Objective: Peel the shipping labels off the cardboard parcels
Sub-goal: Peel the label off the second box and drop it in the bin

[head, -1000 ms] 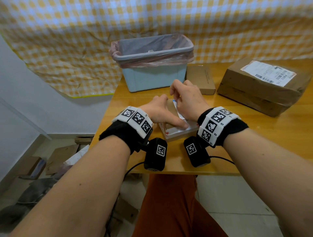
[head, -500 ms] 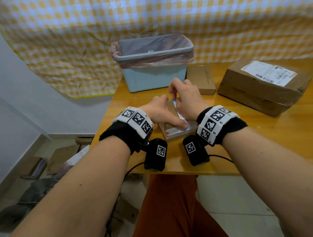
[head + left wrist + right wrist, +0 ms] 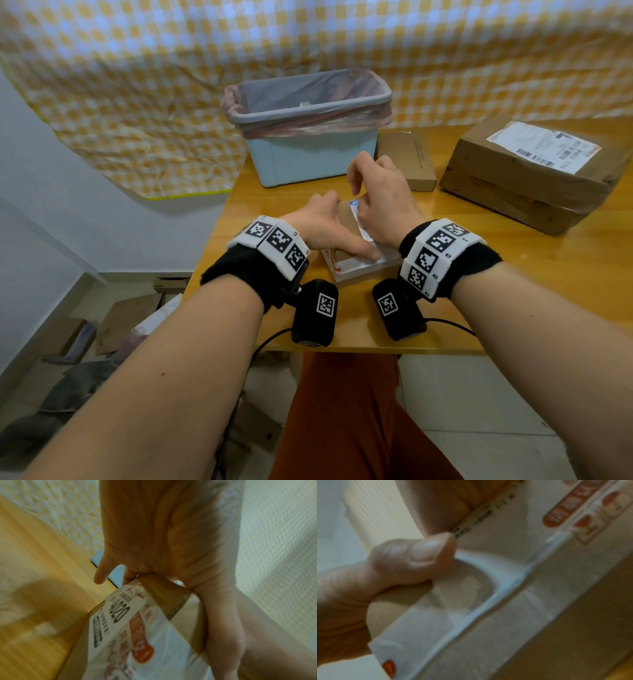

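Before the bin (image 3: pixel 308 137), my left hand (image 3: pixel 322 228) clamps the parcel (image 3: pixel 363 267); right hand (image 3: pixel 380 202) pinches its label (image 3: pixel 358 219).

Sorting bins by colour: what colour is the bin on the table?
Light blue bin, pinkish liner; clearest in the head view.
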